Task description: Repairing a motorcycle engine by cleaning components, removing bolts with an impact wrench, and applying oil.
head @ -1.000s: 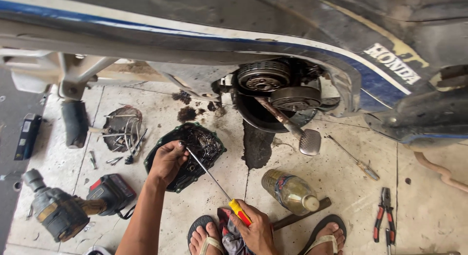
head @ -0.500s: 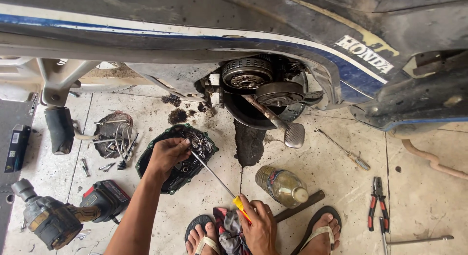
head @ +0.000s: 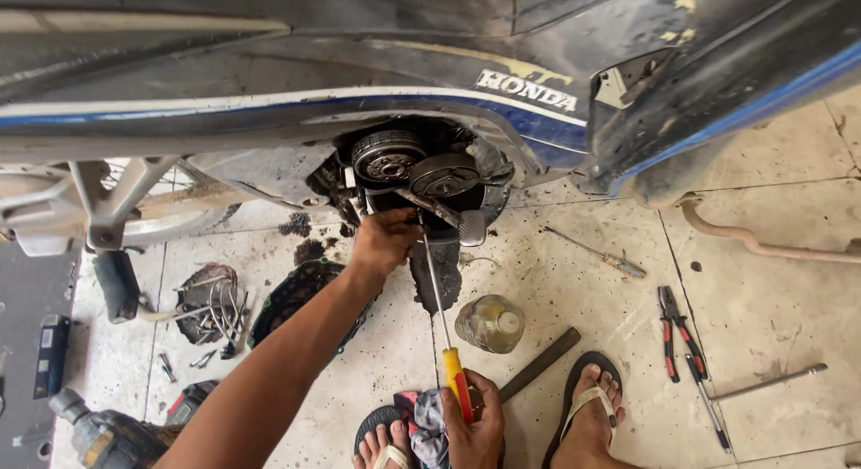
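My right hand [head: 473, 422] grips the yellow and red handle of a long screwdriver [head: 439, 308], whose shaft points up to the open engine case [head: 413, 169] of a dark motorcycle with a blue stripe. My left hand [head: 384, 242] reaches up to the lower edge of that opening, fingers curled beside the screwdriver tip; what they hold is hidden. Two round clutch parts show inside the case. A black engine cover [head: 300, 294] lies on the tiled floor under my left forearm.
A plastic bottle [head: 491, 323] of yellowish fluid lies near my feet in sandals. Pliers [head: 669, 330], a screwdriver [head: 594, 252] and a metal rod [head: 767, 381] lie to the right. A power tool [head: 108, 438] and a tray of bolts [head: 208, 308] sit at the left.
My left hand left the black cover on the floor and rose to the engine opening. The screwdriver swung from slanting toward the cover to pointing up at the engine. The view shifted right.
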